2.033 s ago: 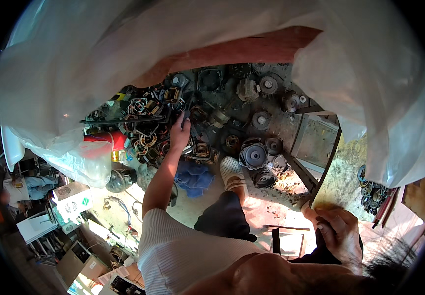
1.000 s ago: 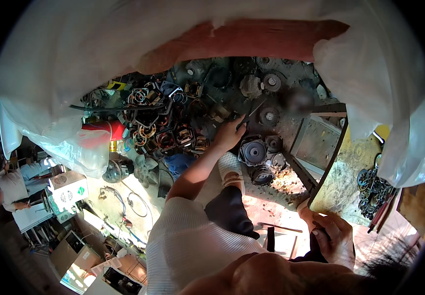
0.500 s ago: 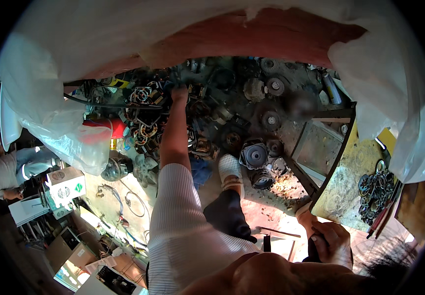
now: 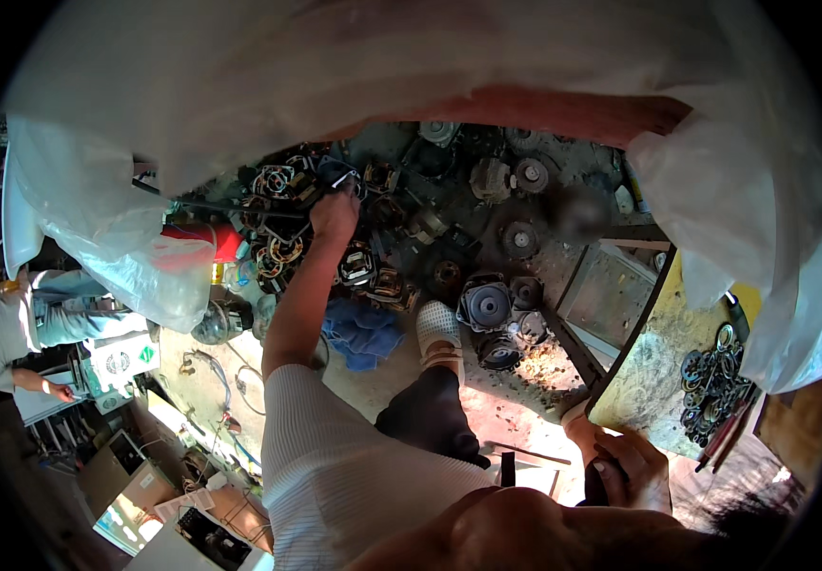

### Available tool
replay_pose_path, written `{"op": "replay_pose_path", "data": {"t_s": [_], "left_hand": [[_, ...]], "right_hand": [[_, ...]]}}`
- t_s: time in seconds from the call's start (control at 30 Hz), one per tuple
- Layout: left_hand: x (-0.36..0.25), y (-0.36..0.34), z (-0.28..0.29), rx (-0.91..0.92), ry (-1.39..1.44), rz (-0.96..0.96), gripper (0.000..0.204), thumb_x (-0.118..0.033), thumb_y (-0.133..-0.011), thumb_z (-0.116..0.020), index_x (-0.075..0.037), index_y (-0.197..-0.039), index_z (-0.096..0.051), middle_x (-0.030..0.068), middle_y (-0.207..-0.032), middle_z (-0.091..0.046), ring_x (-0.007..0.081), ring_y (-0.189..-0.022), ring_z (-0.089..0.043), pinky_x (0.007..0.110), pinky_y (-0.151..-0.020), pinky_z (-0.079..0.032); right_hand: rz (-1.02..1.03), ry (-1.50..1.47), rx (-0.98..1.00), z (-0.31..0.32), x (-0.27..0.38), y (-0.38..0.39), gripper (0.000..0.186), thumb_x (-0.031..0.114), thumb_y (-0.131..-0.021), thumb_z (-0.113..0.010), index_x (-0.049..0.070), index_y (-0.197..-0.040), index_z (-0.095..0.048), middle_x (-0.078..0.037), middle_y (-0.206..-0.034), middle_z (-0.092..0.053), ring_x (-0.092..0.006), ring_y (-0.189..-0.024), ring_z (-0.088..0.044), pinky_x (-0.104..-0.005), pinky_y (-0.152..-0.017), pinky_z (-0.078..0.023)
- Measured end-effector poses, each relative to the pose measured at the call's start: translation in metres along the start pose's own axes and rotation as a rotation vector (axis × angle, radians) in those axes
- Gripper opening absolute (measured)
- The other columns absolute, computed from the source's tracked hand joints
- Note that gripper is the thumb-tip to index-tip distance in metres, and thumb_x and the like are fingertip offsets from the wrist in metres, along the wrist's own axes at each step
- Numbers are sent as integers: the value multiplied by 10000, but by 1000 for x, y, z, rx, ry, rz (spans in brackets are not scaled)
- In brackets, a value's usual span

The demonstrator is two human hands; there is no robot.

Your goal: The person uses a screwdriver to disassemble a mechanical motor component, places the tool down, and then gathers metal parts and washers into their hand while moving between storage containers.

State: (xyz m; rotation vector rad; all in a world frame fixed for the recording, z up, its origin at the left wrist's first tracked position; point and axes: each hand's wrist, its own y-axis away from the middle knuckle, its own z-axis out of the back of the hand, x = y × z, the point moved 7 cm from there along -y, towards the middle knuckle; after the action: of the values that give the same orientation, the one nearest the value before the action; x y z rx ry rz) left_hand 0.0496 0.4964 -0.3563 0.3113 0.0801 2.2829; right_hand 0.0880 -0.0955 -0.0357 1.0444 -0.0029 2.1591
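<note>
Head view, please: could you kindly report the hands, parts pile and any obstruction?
Left hand at the parts pile, grip unclear. Right hand low, away from it. Whitish sheeting blocks the view's top.

The cloth [image 4: 361, 335] is coloured blue; the white sleeve [image 4: 308, 419] is ribbed. On the motor parts [image 4: 390, 285], black is mixed with copper.

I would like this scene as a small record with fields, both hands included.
Left hand: at the pile of motor parts; grip unclear
Right hand: fingers bent, below the metal frame in the picture
Blue cloth: crumpled, left of the white shoe
Ring-shaped parts: heaped at the right
Other person: at the far left, in a light top
</note>
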Motion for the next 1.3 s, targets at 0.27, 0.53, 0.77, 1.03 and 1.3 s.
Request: {"op": "replay_pose_path", "data": {"t_s": [0.27, 0.53, 0.77, 1.03, 1.3], "left_hand": [[53, -15, -36, 253, -494, -87, 111, -268, -969, -588, -211, -970, -683, 62, -861, -672, 225, -684, -628, 431, -522, -511], [99, 12, -38, 415, -537, 108, 106, -275, -939, -621, -219, -962, -708, 60, -967, -702, 282, -825, -690, 452, -572, -541], [62, 28, 66, 244, -224, 114, 283, -327, -911, -577, -148, -1113, -660, 121, -1085, -694, 355, -1012, -670, 500, -719, -564], [83, -13, 62, 307, -214, 231, 354, -421, -927, -568, -142, -1126, -660, 101, -1089, -690, 328, -965, -679, 516, -725, -568], [100, -96, -63, 189, -119, 117, 414, -468, -899, -605, -101, -1071, -694, 145, -922, -694, 325, -808, -687, 510, -678, -581]], "right_hand": [[-66, -43, -41, 11, 12, -6, 289, 92, -764, -744, 52, -1040, -670, -101, -939, -695, -309, -786, -668, -398, -719, -526], [-114, -84, -64, 16, -6, 18, 289, 89, -764, -742, 57, -1043, -671, -110, -935, -693, -322, -804, -662, -397, -718, -523], [-162, -50, -79, 14, -12, 24, 296, 86, -765, -738, 54, -1052, -671, -114, -923, -692, -325, -815, -655, -401, -727, -520], [-163, -70, -88, 12, -8, 12, 251, 105, -799, -704, 33, -1037, -667, -123, -927, -694, -327, -821, -657, -412, -733, -522], [-183, -84, -58, 7, 4, -5, 240, 76, -794, -692, 16, -1026, -670, -145, -900, -683, -319, -779, -669, -399, -715, -529]]}}
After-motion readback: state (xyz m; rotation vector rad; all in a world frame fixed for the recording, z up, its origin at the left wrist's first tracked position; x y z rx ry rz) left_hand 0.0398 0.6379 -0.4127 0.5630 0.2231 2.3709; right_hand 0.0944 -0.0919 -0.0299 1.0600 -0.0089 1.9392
